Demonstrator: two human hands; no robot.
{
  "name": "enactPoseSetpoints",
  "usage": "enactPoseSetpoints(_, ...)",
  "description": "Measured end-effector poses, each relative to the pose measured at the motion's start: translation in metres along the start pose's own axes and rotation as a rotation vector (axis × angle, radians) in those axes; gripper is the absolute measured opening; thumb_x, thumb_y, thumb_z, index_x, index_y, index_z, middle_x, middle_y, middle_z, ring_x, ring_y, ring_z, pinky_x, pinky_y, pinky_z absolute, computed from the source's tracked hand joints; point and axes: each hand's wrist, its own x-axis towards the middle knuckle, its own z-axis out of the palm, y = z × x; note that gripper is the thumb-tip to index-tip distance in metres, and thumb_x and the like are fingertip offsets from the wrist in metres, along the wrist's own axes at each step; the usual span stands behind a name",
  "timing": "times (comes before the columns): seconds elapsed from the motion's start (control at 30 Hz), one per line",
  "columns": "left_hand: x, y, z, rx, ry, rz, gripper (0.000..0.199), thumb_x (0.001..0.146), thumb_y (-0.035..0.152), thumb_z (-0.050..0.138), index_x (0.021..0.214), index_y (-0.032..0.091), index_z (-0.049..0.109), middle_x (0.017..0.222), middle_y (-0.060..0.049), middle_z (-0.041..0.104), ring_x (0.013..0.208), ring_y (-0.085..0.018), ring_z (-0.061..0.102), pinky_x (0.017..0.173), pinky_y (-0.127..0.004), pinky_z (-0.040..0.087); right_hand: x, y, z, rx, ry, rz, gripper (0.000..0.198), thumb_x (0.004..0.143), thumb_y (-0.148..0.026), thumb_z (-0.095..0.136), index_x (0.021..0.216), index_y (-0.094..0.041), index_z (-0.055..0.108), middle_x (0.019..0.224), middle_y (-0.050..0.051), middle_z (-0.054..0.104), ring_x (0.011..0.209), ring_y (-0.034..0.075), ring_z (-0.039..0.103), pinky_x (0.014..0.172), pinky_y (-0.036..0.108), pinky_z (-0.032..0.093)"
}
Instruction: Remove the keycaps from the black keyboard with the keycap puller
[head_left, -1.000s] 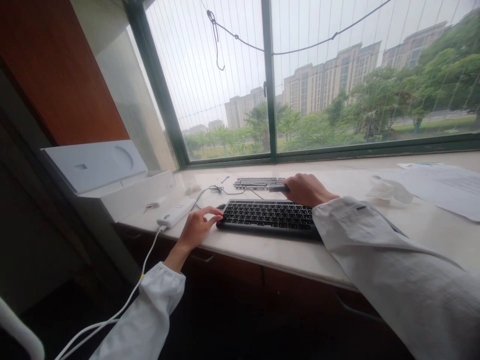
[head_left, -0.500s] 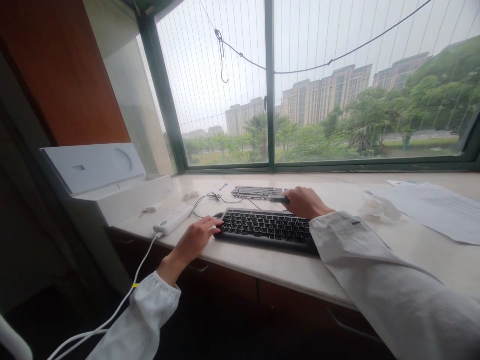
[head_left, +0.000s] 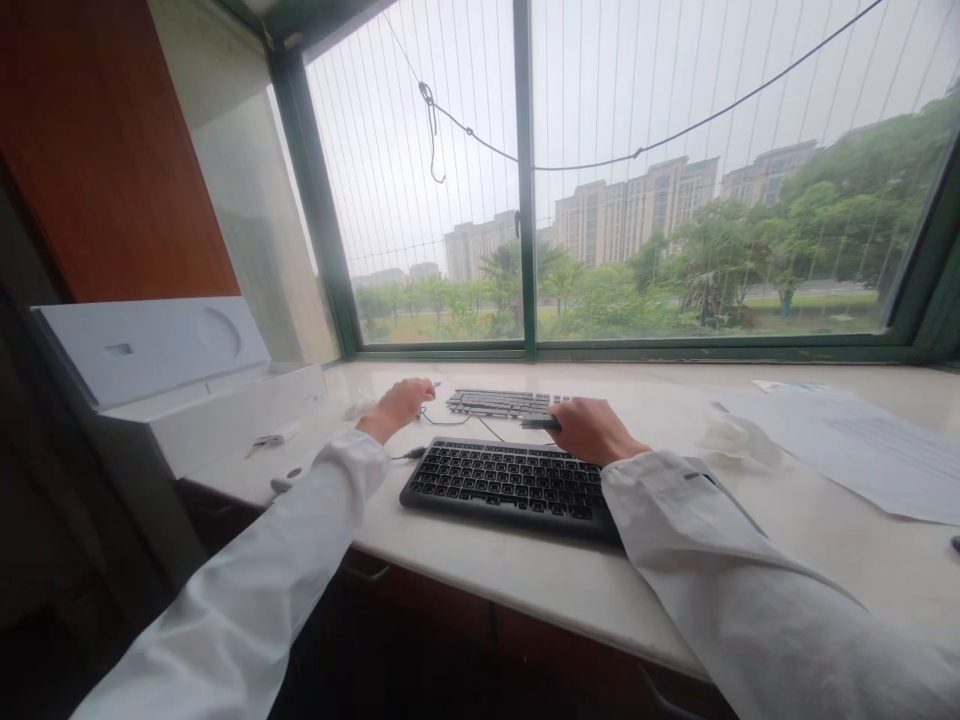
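Observation:
A black keyboard (head_left: 510, 480) lies near the front edge of the counter, its switches bare and its keycaps off. Beyond it the loose dark keycaps (head_left: 499, 402) are laid out in rows. My right hand (head_left: 592, 430) is closed on a short dark brush-like object (head_left: 540, 422), held just above the keyboard's back edge. Left of the keycaps, my left hand (head_left: 401, 405) has its fingers pinched at a small thin blue-grey tool (head_left: 437, 384); the fingers hide most of it. A cable plug (head_left: 414, 454) sits at the keyboard's left side.
An open white box (head_left: 217, 400) stands at the left, with a small white item (head_left: 274, 436) before it. Crumpled clear plastic (head_left: 739, 440) and printed sheets (head_left: 840, 440) lie at the right. A thin black cable (head_left: 450, 422) crosses behind the keyboard. The window (head_left: 525, 200) closes off the back.
My left hand has left the keyboard's left edge and reached forward to the small thin tool. My right hand still holds the dark object in about the same place. The view has shifted slightly.

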Motion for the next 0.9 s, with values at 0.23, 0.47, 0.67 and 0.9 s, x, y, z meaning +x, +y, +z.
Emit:
enactPoseSetpoints(0.23,0.056,-0.020,0.055,0.062,-0.146,-0.013,0.020,0.081,0.011,0.056,0.093,0.021,0.068,0.097,-0.006,0.071,0.087,-0.019,0.065,0.076,-0.026,0.047,0.000,0.003,0.004,0.003,-0.018,0.025,0.032,0.086,-0.030,0.042,0.080,-0.015,0.069,0.083,0.014,0.069,0.073,0.023,0.066,0.065,0.031,0.043)
enactPoseSetpoints(0.47,0.070,-0.020,0.066,0.094,-0.161,0.046,0.022,0.086,0.017,0.051,0.098,0.024,0.067,0.098,-0.007,0.070,0.087,-0.018,0.064,0.077,-0.027,0.045,0.002,0.004,0.010,0.026,-0.021,0.020,0.029,0.083,-0.027,0.044,0.080,-0.014,0.069,0.081,0.014,0.069,0.072,0.021,0.064,0.065,0.029,0.042)
enactPoseSetpoints(0.67,0.068,-0.020,0.064,0.110,-0.177,0.065,0.029,0.084,0.010,0.049,0.099,0.026,0.068,0.097,-0.005,0.071,0.086,-0.019,0.064,0.077,-0.027,0.046,0.002,0.004,0.011,0.030,-0.006,-0.003,0.028,0.083,-0.025,0.043,0.077,-0.016,0.069,0.078,0.012,0.069,0.069,0.022,0.064,0.063,0.030,0.041)
enactPoseSetpoints(0.9,0.066,-0.012,0.063,0.125,-0.190,0.048,0.028,0.083,0.011,0.053,0.101,0.026,0.069,0.094,-0.005,0.072,0.084,-0.019,0.065,0.078,-0.027,0.046,0.002,0.003,0.012,0.046,-0.028,0.005,0.028,0.084,-0.026,0.043,0.080,-0.016,0.069,0.080,0.013,0.069,0.073,0.022,0.065,0.067,0.030,0.042)
